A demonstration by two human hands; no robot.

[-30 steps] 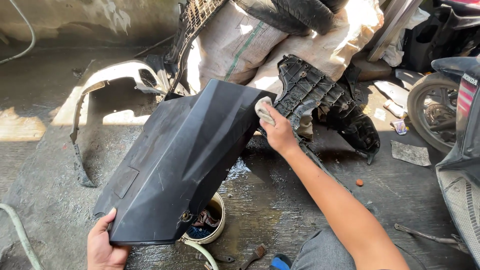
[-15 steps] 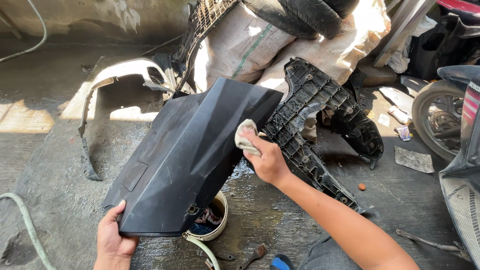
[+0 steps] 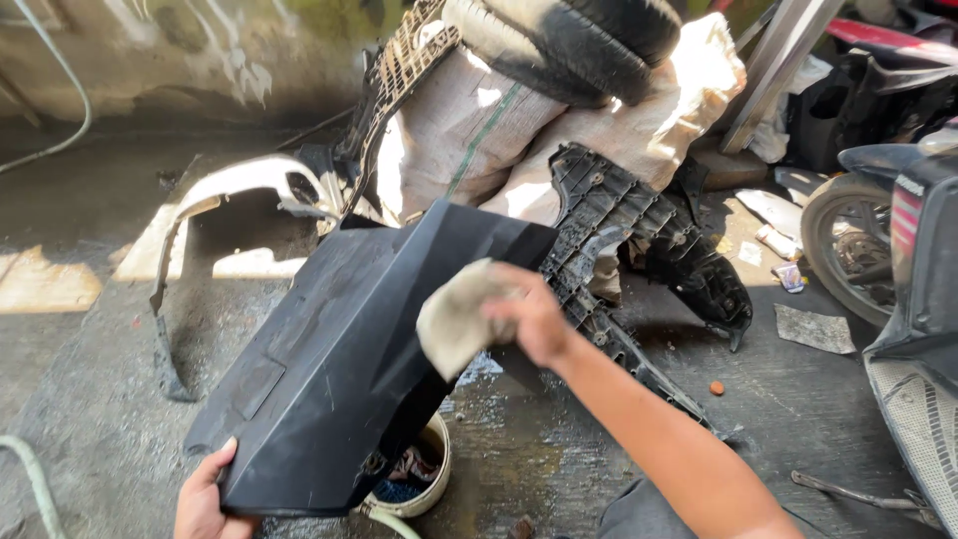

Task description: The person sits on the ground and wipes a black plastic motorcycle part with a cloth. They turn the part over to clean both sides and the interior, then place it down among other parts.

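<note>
A large black plastic body panel (image 3: 339, 359) is tilted up in front of me. My left hand (image 3: 205, 496) grips its lower left corner. My right hand (image 3: 524, 314) presses a crumpled grey rag (image 3: 454, 321) against the panel's right side, just below its upper edge. Under the panel's lower end stands a small white bucket (image 3: 424, 484) with cloth inside.
A ribbed black plastic cover (image 3: 649, 240) leans behind the panel. Filled sacks (image 3: 479, 130) with a tyre (image 3: 569, 35) on top stand at the back. A white fender (image 3: 249, 185) lies left, a scooter (image 3: 898, 260) stands right. The concrete floor (image 3: 80, 399) is wet.
My right hand has slid the rag down from the panel's top right corner toward its middle. The panel has shifted slightly and my left hand keeps its grip.
</note>
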